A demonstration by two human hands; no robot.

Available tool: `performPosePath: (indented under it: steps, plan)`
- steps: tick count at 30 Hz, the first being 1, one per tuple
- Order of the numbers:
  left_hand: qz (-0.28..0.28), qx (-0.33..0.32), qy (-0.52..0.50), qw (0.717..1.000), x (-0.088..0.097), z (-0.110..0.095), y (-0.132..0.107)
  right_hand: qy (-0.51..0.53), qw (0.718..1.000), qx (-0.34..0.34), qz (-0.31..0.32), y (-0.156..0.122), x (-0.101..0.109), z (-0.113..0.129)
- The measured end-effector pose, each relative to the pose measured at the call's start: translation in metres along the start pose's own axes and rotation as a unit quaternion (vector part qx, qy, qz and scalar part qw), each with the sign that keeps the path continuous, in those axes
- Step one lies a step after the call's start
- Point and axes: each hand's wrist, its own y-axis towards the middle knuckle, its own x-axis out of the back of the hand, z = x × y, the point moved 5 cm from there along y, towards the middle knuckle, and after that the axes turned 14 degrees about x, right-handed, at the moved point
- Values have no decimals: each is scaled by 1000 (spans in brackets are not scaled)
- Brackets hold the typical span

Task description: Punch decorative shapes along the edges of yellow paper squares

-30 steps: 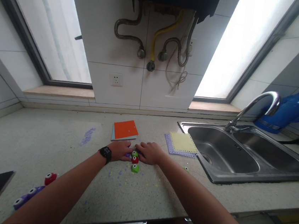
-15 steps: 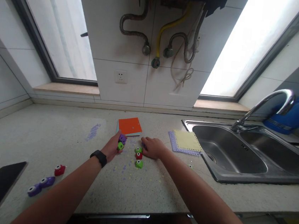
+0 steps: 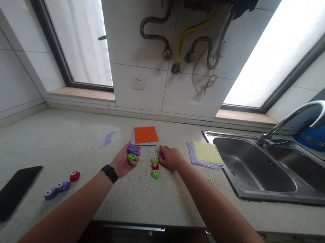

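Note:
My left hand (image 3: 123, 162), with a black band at the wrist, is turned palm up and cradles a purple paper punch (image 3: 133, 149) and a green paper punch (image 3: 131, 157). The fingers of my right hand (image 3: 171, 158) are closed around another purple punch (image 3: 161, 154), mostly hidden under them, at the counter. Just left of that hand, a short row holds a green punch (image 3: 154, 160), a red punch (image 3: 155, 166) and a second green punch (image 3: 155, 174). Behind my left hand lies a stack of orange and light blue sheets (image 3: 146, 135).
Yellow and lilac sheets with punched edges (image 3: 208, 153) lie beside the steel sink (image 3: 232, 190). A green punch (image 3: 210, 180) is partly behind my right forearm. At left are a red punch (image 3: 74, 175), two purple punches (image 3: 62, 187) and a black flat device (image 3: 6, 198). Paper bits dot the counter.
My left hand has opened and rolled palm up, showing more of the two punches. My right hand stays by the row, its purple punch slightly more visible. The whole view has shifted a little.

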Motion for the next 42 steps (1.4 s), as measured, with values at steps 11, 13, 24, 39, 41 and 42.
performPosePath:
  steps: [11, 13, 24, 39, 41, 42]
  plan:
    - [-15, 5, -26, 1000, 16, 9, -12, 253, 944, -112, -179, -11, 0, -31]
    - [-14, 5, -30, 999, 18, 10, -15, 336, 900, -141, -237, -13, -3, -38]
    - [-24, 1, -39, 999, 23, 15, -29, 734, 561, -138, -356, -20, -2, -35]
    - [-174, -124, 142, 967, 74, -20, -78, 744, 491, -116, -439, -102, 44, -34]
    - [-213, -157, 198, 944, 89, -36, -94, 705, 513, -137, -470, -136, 50, -54]
    - [-230, -164, 225, 933, 97, -45, -102, 672, 535, -153, -489, -156, 52, -65]
